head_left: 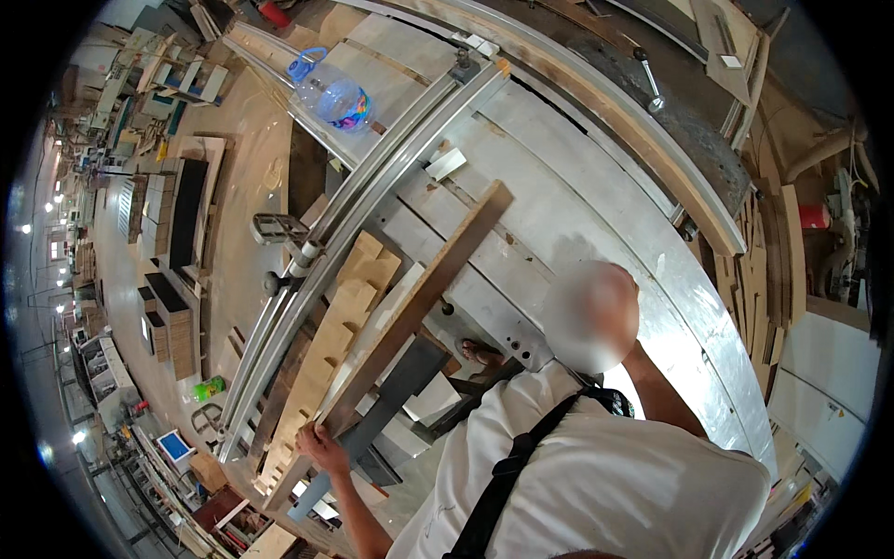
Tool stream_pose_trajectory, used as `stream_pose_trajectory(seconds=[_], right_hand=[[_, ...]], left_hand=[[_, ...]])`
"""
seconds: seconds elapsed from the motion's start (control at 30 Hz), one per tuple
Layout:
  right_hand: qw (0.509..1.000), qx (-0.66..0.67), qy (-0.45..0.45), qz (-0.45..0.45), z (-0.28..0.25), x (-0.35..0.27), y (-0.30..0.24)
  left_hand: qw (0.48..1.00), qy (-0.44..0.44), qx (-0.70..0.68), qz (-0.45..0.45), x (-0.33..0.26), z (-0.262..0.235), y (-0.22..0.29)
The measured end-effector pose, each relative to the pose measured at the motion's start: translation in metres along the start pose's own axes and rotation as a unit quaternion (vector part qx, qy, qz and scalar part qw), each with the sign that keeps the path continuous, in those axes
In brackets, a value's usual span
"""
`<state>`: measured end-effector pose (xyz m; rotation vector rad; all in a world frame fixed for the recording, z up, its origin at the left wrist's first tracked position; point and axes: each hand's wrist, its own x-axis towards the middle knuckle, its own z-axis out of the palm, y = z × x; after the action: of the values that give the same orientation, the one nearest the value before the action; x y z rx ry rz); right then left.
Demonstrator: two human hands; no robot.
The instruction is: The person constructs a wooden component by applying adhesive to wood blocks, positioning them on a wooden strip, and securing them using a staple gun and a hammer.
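Bottle on saw table, hand gripping board

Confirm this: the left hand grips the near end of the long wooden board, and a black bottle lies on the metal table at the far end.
Not quite. The bottle is clear plastic with a blue handle, not black, as the head view shows. The rest holds: the left hand grips the near end of the long wooden board, and the bottle lies on the metal table.
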<state>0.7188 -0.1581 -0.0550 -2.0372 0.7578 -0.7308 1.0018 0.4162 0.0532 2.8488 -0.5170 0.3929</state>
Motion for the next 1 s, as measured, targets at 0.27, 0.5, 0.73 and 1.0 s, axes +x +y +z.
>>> stream_pose_trajectory(seconds=[0.27,0.5,0.73,1.0], right_hand=[[0.929,-0.136,-0.163,-0.304,0.029,0.121,-0.249],[0.857,-0.217,-0.225,-0.411,0.043,0.114,-0.28],[0.878,-0.346,-0.193,-0.268,-0.077,0.181,-0.272],[0.85,-0.504,0.063,-0.141,-0.231,0.305,-0.286]], left_hand=[[0.997,-0.03,-0.018,0.07,0.067,-0.07,0.12],[0.972,-0.058,-0.102,0.205,0.147,-0.095,0.303],[0.902,0.043,-0.232,0.362,0.183,-0.093,0.38],[0.903,-0.033,-0.346,0.253,0.129,-0.022,0.306]])
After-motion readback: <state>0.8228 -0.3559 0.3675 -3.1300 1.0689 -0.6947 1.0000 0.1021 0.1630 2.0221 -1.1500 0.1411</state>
